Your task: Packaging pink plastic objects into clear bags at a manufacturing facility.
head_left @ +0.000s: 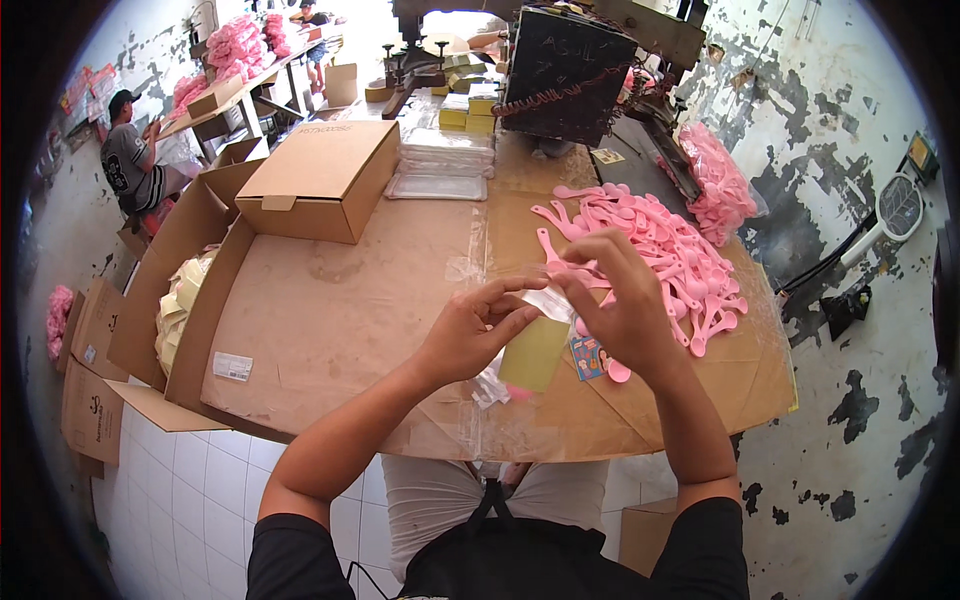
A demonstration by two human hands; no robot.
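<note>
My left hand pinches a small clear plastic bag between thumb and fingers, over the front of the table. A yellow-green card hangs in or against the bag; which of the two I cannot tell. My right hand has thumb and forefinger bent together at the bag's upper edge. Just right of the card lies a small blue printed card, with a pink spoon partly under my right hand. Below the bag, more clear film lies on the table. Beyond my right hand spreads a heap of pink plastic spoons.
A closed cardboard box stands at the back left, beside stacked clear bags. An open carton holds pale yellow pieces. A black machine rises at the back. A bag of pink items sits far right. Another person sits far left.
</note>
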